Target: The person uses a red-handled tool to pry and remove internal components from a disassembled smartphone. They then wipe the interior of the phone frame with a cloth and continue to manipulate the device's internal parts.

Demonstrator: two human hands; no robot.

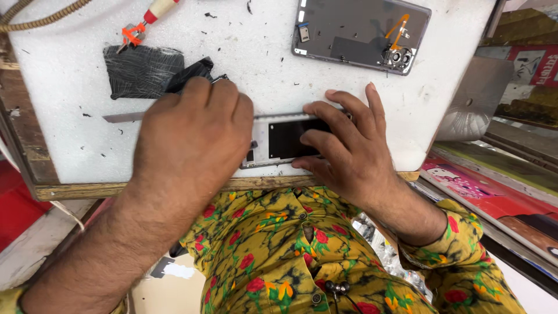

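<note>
On the white board [75,87], the left hand [189,142] lies knuckles-up, clenched around a thin metal blade [123,117] that pokes out to its left. Just right of it, a phone frame [279,141] lies flat at the board's near edge. The right hand [343,148] presses spread, unclenched fingers [325,113] onto the frame.

The white surface [75,139] is speckled with dark debris. A black pad [139,71] lies toward its left edge. An opened phone back [360,32] sits at the far right corner, a phone frame [285,139] along the near edge.
</note>
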